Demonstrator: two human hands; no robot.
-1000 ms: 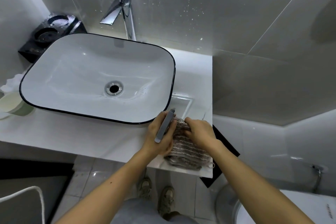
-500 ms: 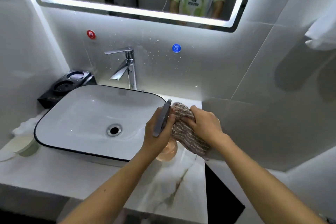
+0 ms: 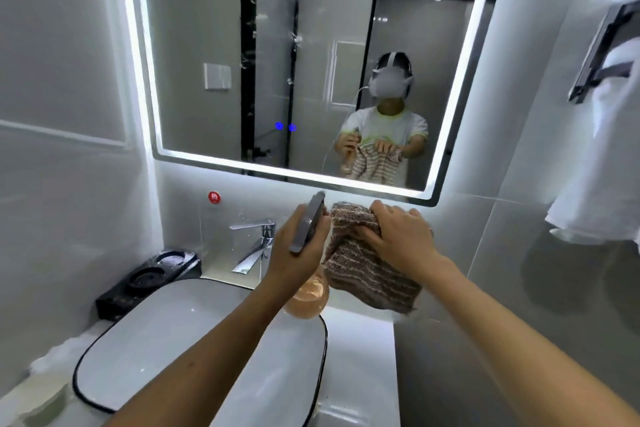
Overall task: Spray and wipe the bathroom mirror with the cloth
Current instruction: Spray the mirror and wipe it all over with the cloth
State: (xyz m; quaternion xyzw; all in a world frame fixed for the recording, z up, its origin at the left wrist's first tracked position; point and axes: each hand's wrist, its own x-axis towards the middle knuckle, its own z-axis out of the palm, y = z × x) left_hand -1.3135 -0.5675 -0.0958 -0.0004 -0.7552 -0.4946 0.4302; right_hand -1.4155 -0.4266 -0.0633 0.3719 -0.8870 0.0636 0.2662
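I hold my left hand (image 3: 298, 250) up in front of the wall just under the mirror (image 3: 207, 45). Its fingers are curled round the neck of the bottle (image 3: 307, 295). The grey trigger sticks up past my knuckles, and the peach-tinted body hangs below my palm, over the far rim of the sink (image 3: 173, 340).

My right hand (image 3: 398, 236) is just beside the left, at the same height. Its fingers (image 3: 384, 215) are bunched together and pinch the top edge of the cloth (image 3: 370, 274), which is brown with pale stripes. The cloth hangs from that grip just beside the bottle and is well clear of the white surface (image 3: 360, 357) below.

The mirror has a lit border, and white flecks dot the glass near its upper middle. Its reflection shows me holding bottle and cloth at chest height. Under it are a red sticker (image 3: 214, 197) and the tap (image 3: 256, 243), with a black tray (image 3: 149, 277) at the left of the sink. A white towel (image 3: 602, 166) hangs from a rack (image 3: 595, 45) on the right wall.
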